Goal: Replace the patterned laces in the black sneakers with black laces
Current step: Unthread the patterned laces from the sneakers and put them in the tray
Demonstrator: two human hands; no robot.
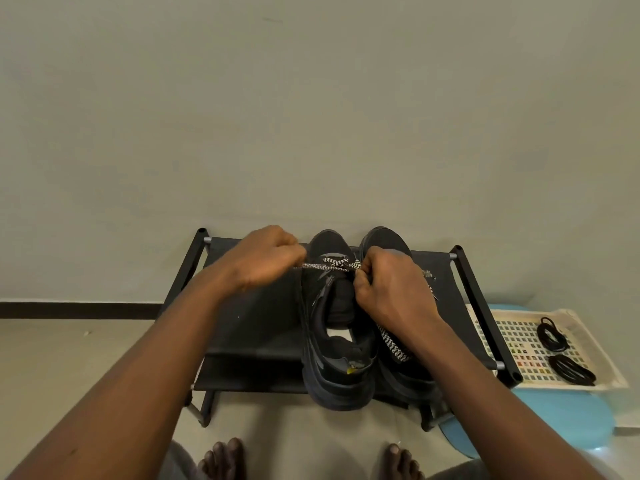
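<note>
Found black sneakers (337, 379) right of centre on the rack (256, 327), heels over its near edge. Noted left hand (266, 258) and right hand (391, 289) pinching the patterned lace (332, 265), drawn taut between them. Logged black laces (571, 370) coiled in tray (519, 337) beyond rack's right edge.

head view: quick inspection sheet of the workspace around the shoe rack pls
surface: black fabric shoe rack on the floor, against the wall
job's things: two black sneakers side by side on the rack; patterned lace stretched across the left one; two bundles of black laces in a perforated tray
clutter: nothing seen
grippers: left hand and right hand each pinch the patterned lace
cables: nothing seen
surroundings: blue stool under the tray, bare feet
</note>
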